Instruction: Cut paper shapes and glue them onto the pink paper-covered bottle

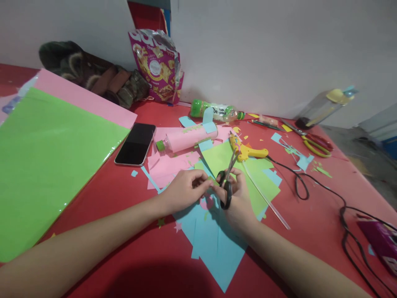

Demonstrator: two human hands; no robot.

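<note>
My right hand (237, 198) grips black-handled scissors (228, 182), their blades pointing up and away. My left hand (186, 189) pinches a small green paper piece (212, 181) right at the scissors. Under both hands lie a blue paper sheet (214, 244) with cut slits, a light green sheet (248, 174) and pink paper (169, 165). A bottle wrapped in pink paper (189, 138) lies just beyond.
Large green (46, 165) and pink (80, 99) sheets cover the red table's left. A phone (135, 144), a yellow glue gun (246, 151) with black cord (310, 182), red-yellow scissors (313, 142), a green bottle (214, 111), a snack bag (158, 66) and paper scraps lie around.
</note>
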